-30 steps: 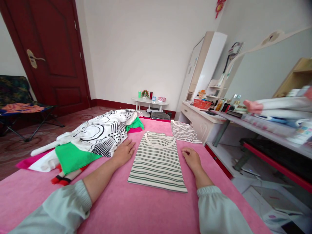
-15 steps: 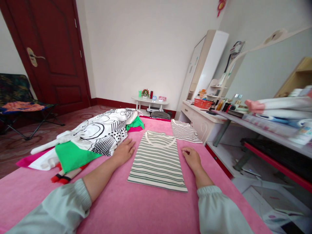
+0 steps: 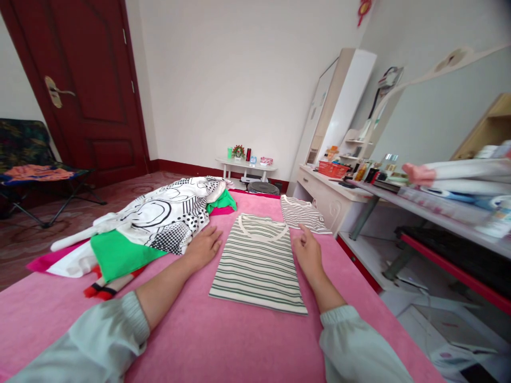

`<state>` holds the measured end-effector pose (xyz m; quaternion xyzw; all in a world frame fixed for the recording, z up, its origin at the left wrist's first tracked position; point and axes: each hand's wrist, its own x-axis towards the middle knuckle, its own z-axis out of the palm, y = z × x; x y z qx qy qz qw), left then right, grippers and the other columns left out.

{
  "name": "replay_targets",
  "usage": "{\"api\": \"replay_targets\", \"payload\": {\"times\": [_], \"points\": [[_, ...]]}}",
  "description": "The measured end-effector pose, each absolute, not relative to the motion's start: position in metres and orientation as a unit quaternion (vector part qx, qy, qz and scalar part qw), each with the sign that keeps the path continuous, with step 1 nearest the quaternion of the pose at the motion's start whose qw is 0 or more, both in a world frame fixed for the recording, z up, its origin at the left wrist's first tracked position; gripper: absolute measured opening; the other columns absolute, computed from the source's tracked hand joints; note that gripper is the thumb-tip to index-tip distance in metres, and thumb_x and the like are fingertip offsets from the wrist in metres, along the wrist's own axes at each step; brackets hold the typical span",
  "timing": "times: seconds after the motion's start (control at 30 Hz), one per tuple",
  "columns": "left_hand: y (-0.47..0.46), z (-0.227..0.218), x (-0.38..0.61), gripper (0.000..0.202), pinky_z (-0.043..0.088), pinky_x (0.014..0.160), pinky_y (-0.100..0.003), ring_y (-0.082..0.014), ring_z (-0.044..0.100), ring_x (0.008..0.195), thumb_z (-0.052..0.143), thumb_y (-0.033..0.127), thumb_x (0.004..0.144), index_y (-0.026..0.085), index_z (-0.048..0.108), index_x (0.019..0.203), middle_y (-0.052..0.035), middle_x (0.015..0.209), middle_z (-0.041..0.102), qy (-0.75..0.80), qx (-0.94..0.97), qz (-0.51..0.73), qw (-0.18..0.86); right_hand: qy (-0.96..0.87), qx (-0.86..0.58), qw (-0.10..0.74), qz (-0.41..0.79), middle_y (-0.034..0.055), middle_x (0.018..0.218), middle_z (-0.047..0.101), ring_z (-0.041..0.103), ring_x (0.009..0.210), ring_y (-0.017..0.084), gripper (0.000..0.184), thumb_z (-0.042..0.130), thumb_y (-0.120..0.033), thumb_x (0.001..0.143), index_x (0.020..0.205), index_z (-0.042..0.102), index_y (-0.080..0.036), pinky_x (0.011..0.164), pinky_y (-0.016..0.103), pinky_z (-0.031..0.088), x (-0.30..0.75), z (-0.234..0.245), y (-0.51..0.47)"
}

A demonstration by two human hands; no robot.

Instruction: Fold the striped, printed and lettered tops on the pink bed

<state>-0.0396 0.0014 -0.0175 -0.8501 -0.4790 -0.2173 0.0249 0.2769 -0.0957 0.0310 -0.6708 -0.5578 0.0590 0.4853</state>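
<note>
A pink cover (image 3: 215, 340), heaped clothes (image 3: 155, 213) to the left, and a folded striped shirt (image 3: 259, 271) laid flat in the middle.
From where I stand, its long axis runs outward, neck end farthest, between the left hand (image 3: 203, 248), open and resting empty beside the heap, and the right hand (image 3: 308, 251), slightly nearer its edge, fingers part-curled; whether that one touches or pinches fabric, I can't tell.

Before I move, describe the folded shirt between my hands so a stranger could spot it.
On the pink surface, look between the left hand and the right hand. The folded shirt lies there, its round collar at the far end. Its green stripes set it apart from the finer-striped garment beyond it, to the right.
</note>
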Motion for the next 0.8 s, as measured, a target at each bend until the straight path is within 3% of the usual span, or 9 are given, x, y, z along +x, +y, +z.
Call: {"api": "replay_targets", "payload": {"times": [0.13,0.27,0.57,0.67,0.8], "points": [[0.003,-0.020,-0.040,0.046,0.031,0.109,-0.041,-0.0254,0.041,0.130,0.038,0.034,0.091,0.016,0.052,0.131,-0.0104,0.140,0.046,-0.479,-0.848,-0.224,0.023,-0.549,-0.636,0.445,0.311,-0.0065,0.047,0.057,0.046,0.036,0.013,0.077,0.047,-0.039,0.082,0.145,0.012,-0.011,0.036,0.020,0.036,0.240,0.036,-0.100],[0.004,-0.021,-0.040,0.047,0.031,0.109,-0.041,-0.0257,0.041,0.130,0.037,0.034,0.091,0.016,0.052,0.132,-0.0111,0.140,0.047,-0.482,-0.849,-0.216,0.029,-0.515,-0.634,0.418,0.398,-0.0072,0.044,0.058,0.045,0.031,0.012,0.091,0.054,-0.036,0.080,0.144,-0.005,-0.010,0.033,0.018,0.034,0.227,0.032,-0.098],[0.004,-0.021,-0.039,0.045,0.032,0.109,-0.039,-0.0246,0.042,0.129,0.038,0.034,0.091,0.017,0.054,0.129,-0.0093,0.138,0.048,-0.479,-0.846,-0.234,0.019,-0.483,-0.622,0.415,0.456,-0.0090,0.041,0.054,0.043,0.029,0.009,0.056,0.049,-0.030,0.082,0.131,0.024,-0.019,0.034,0.014,0.034,0.236,0.033,-0.098],[0.004,-0.021,-0.039,0.045,0.033,0.109,-0.041,-0.0254,0.043,0.128,0.039,0.034,0.091,0.016,0.054,0.129,-0.0106,0.138,0.049,-0.478,-0.846,-0.237,0.018,-0.481,-0.628,0.419,0.446,-0.0095,0.041,0.054,0.042,0.029,0.010,0.064,0.050,-0.030,0.082,0.136,0.020,-0.017,0.034,0.015,0.034,0.233,0.035,-0.100],[0.003,-0.021,-0.039,0.046,0.032,0.109,-0.040,-0.0262,0.043,0.128,0.038,0.034,0.091,0.014,0.053,0.130,-0.0124,0.138,0.048,-0.478,-0.848,-0.228,0.027,-0.513,-0.605,0.432,0.429,-0.0102,0.040,0.053,0.045,0.031,0.011,0.088,0.052,-0.030,0.081,0.146,-0.005,-0.012,0.034,0.017,0.034,0.216,0.050,-0.111]]}}
